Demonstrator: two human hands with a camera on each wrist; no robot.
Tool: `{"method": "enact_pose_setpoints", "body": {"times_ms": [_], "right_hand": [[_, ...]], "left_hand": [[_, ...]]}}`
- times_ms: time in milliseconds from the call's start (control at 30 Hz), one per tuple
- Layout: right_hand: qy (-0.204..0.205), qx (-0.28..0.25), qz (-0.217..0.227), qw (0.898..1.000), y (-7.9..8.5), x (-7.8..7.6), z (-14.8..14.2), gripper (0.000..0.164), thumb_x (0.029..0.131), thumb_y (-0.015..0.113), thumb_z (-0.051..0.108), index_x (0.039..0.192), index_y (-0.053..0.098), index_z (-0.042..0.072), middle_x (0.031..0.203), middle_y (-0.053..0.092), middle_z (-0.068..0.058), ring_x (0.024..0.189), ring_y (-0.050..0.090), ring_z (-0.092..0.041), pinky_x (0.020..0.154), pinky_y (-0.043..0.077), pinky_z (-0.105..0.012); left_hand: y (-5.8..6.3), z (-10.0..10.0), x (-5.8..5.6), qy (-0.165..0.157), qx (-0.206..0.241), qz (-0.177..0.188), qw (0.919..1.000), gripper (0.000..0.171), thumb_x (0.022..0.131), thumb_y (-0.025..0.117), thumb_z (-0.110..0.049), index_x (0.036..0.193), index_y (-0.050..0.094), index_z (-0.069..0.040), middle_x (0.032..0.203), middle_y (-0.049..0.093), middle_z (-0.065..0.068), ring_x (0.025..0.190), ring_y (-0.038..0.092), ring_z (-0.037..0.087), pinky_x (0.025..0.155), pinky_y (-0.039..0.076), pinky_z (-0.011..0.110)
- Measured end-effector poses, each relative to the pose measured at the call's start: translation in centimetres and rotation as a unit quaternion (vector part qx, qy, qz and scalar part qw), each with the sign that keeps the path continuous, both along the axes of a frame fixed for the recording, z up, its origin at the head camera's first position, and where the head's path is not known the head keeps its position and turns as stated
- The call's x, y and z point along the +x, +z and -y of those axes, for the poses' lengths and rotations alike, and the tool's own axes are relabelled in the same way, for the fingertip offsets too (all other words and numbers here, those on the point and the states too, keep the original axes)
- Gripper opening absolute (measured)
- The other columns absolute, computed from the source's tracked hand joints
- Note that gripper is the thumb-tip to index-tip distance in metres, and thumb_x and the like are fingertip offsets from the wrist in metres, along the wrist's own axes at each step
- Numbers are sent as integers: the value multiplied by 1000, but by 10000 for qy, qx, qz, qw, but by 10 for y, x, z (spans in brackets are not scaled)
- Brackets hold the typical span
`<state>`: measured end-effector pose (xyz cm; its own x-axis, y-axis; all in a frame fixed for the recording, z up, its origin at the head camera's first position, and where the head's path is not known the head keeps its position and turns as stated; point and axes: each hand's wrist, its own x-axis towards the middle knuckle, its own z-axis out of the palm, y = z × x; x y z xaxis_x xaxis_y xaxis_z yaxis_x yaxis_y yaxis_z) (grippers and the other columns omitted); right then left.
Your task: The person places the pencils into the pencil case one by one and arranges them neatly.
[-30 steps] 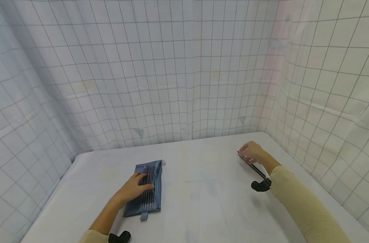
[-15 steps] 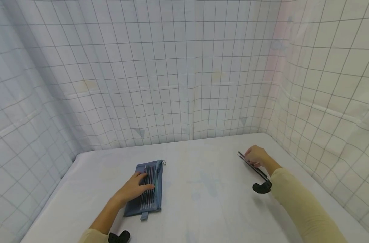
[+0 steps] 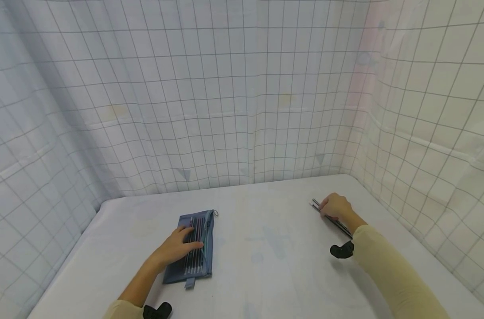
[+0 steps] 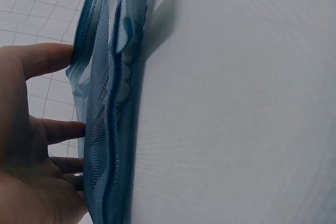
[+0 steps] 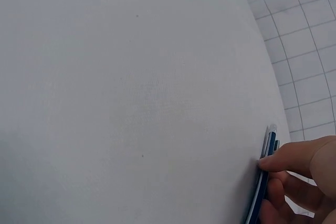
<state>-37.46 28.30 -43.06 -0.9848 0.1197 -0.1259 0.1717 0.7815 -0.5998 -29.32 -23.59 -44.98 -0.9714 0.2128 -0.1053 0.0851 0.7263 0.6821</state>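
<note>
On the left of the table lies a flat blue mesh pencil case [image 3: 208, 261] with several pencils [image 3: 193, 259] showing through it. My left hand [image 3: 176, 248] rests on the case with its fingers spread. In the left wrist view, the thumb [image 4: 50, 59] and fingertips touch one face of the case [image 4: 113, 145]. Far to the right, my right hand [image 3: 335, 207] pinches dark pencils [image 3: 340, 227] low over the table. In the right wrist view, thumb and fingers hold a dark blue striped pencil [image 5: 261, 187] with a white end; others beside it are partly hidden.
A white cloth covers the table [image 3: 262, 248]. White grid-patterned curtains [image 3: 210, 110] enclose it at the back and both sides. A metal ring [image 3: 215, 213] hangs at the case's far corner. A black wrist device [image 3: 341, 250] sits on each arm.
My right hand has shifted slightly right and toward me along the pencils. Their far ends now show apart from each other. My left hand and the case have stayed in place.
</note>
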Motion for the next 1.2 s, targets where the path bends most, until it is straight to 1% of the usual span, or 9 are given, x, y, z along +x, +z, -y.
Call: {"method": "enact_pose_setpoints", "body": {"times_ms": [233,400,467,567,767,867,1033,1100,1200], "right_hand": [[-78,-267,67,9996,1,0,-4,22,87,79,9,107,77,1,110,68,-18,89,62,-27,66,55,-34],[-31,-315,-1,9995,2,2,-7,26,91,74,10,114,75,-2,119,66,-23,84,62,-25,64,55,-33],[-58,-363,-9,9993,3,1,-9,27,92,72,11,116,75,-2,120,66,-24,83,62,-25,63,55,-33],[-111,-500,32,9987,5,-1,-10,27,92,73,11,116,74,-2,117,67,-21,85,62,-24,65,55,-32],[-29,-870,44,9962,12,-4,-8,28,94,70,9,118,72,-5,115,67,-18,90,63,-24,72,58,-34],[18,-1105,74,9938,15,-4,-5,29,95,68,8,121,71,-6,113,67,-16,89,63,-23,73,58,-34],[78,-1454,205,9891,14,-5,3,31,97,66,5,124,68,-9,105,69,-13,82,63,-19,72,59,-33],[62,-1561,254,9874,14,-7,7,31,96,66,4,124,67,-9,104,69,-13,82,65,-18,73,59,-33],[83,-1623,254,9864,13,-9,14,32,96,65,4,125,66,-11,108,70,-15,86,67,-20,75,60,-35]], "left_hand": [[1,-1,0,-53,-51,-57,10000,87,95,69,-47,153,38,9,160,19,39,145,20,61,110,25,74],[5,-1,2,-131,-78,-61,9999,86,96,69,-47,154,37,9,160,19,40,145,19,61,109,25,75],[7,-2,3,-171,-88,-73,9998,86,97,68,-46,154,37,10,160,19,41,145,19,61,109,25,75],[10,-2,4,-185,-95,-61,9998,85,97,67,-46,154,37,10,160,18,41,145,19,62,109,25,75],[13,-1,5,-187,-79,-12,9998,85,97,66,-45,154,36,10,160,17,41,145,17,62,109,24,76],[12,-1,6,-196,-91,-24,9998,84,98,66,-45,154,36,11,159,18,42,145,18,62,109,24,75],[10,-1,5,-177,-98,-25,9998,85,97,67,-45,154,36,11,160,18,41,145,19,62,110,24,75],[10,-1,5,-165,-95,-17,9998,85,97,67,-45,154,36,10,160,18,41,145,19,61,110,24,75],[10,-2,5,-153,-87,-24,9998,85,97,67,-45,154,36,10,160,18,41,145,19,61,109,24,75]]}}
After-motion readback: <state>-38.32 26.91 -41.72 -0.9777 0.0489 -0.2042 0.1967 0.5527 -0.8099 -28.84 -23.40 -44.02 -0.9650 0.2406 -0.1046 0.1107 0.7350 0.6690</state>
